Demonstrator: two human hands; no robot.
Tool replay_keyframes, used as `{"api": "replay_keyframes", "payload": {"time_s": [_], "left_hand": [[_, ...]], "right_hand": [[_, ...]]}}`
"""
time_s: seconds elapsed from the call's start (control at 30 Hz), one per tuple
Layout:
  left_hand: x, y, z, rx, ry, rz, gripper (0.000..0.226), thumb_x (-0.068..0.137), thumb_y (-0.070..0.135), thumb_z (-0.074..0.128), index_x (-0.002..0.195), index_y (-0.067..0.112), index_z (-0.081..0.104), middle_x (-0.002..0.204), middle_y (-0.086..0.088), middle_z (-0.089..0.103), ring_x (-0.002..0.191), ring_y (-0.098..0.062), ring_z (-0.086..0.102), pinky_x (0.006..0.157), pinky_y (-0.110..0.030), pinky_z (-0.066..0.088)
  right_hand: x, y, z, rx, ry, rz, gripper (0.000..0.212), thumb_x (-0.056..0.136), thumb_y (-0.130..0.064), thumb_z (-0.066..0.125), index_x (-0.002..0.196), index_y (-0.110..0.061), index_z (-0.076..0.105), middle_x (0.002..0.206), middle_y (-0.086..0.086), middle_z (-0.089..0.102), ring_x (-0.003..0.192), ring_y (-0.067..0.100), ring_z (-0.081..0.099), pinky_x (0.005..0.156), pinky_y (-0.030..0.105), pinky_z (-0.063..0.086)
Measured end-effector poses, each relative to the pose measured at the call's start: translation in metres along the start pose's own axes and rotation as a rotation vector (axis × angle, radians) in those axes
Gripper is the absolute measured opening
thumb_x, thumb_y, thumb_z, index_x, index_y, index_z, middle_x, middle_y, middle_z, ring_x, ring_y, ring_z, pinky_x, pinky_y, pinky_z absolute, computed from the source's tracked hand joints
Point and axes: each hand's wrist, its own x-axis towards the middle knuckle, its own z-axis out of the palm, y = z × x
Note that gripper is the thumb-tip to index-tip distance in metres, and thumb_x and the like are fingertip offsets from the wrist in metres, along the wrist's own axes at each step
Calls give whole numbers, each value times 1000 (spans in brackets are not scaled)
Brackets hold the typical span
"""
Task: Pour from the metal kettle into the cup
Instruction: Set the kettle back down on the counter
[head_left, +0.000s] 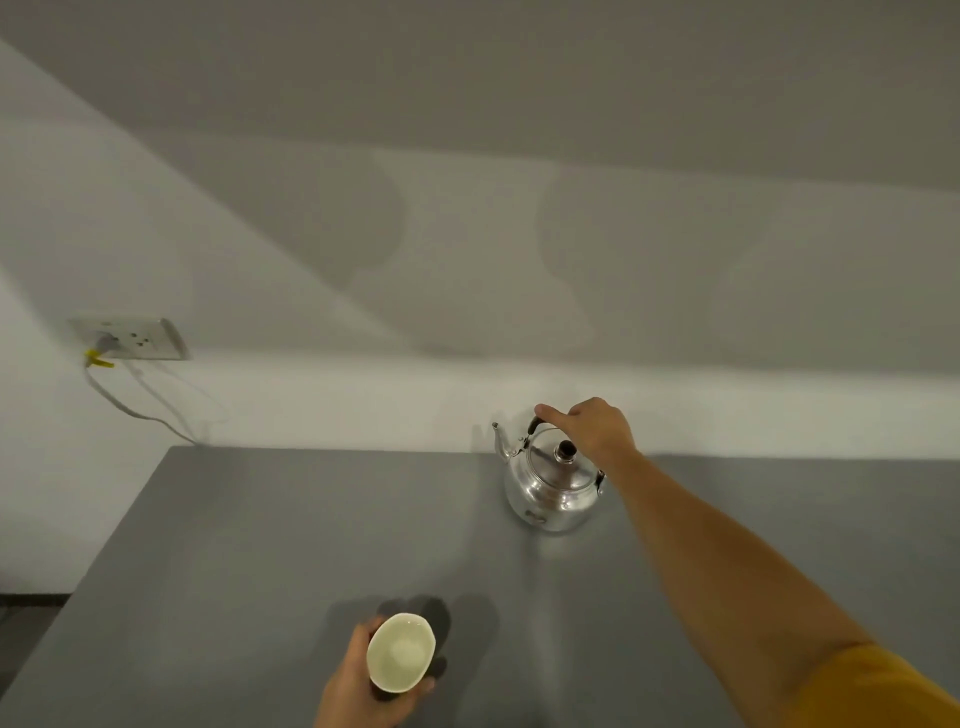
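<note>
- Closing over the bail handle (535, 427), the right hand (597, 428) has its fingers curled on top of the metal kettle (550, 488); whether they wrap fully under, I cannot tell. A shallow hold could let the kettle swing and slop.
- Below that grip the lid knob (565, 451) sits loose-looking; a steep tilt might drop the lid.
- Well nearer the person, the left hand (363, 686) holds the cup (401, 652) off the grey table (260, 545), mouth up, apparently empty.
- Far from the spout (500, 441), an unsteady cup risks a missed stream.
</note>
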Motion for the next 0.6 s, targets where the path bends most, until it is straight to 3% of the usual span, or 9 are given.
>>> {"api": "replay_keyframes", "payload": {"time_s": [0.13,0.27,0.4,0.5,0.6], "left_hand": [[0,2,-1,12,7,8,88,43,34,100,98,71,42,92,44,66,80,22,64,64,3,45],[-4,3,-2,21,1,1,80,45,39,100,106,53,49,97,46,63,85,24,62,66,-4,50],[-5,5,-3,18,-16,-17,80,47,35,101,108,50,51,93,42,68,85,20,64,67,0,47],[-6,9,-4,22,-10,-6,79,47,34,101,103,59,50,90,40,69,82,18,65,66,1,46],[-11,15,-6,29,-7,14,78,47,36,99,105,56,49,93,41,68,83,18,65,70,-10,50]], "right_hand": [[3,4,7,8,-11,3,72,70,-77,62,46,-18,29,36,-7,27,41,18,36,45,31,29],[6,4,9,-11,-25,-29,71,74,-77,60,46,-17,34,32,-8,30,39,15,39,44,30,29],[7,3,9,-55,-45,-95,66,85,-71,54,51,-17,38,43,-5,40,45,14,43,46,29,29],[5,2,8,-106,-54,-109,58,90,-69,48,59,-19,48,55,-3,52,58,16,53,51,28,35],[-3,1,2,-269,35,-170,52,94,-65,42,88,-19,65,85,-1,64,90,25,59,78,38,47]]}}
